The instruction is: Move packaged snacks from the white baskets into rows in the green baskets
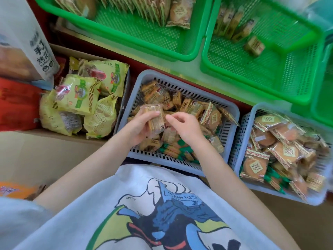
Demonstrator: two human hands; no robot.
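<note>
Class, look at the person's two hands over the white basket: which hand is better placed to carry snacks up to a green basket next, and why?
Probably the left hand: it already grips a stack of small snack packets above the white basket. The right hand holds nothing, fingers curled by the stack.

Two green baskets (191,56) sit on the shelf (162,64); two white baskets (232,112) rest below.

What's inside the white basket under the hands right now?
The white basket holds a loose heap of tan snack packets and some green-edged packets near its front. The left hand and right hand cover the middle; lower layers are hidden.
</note>
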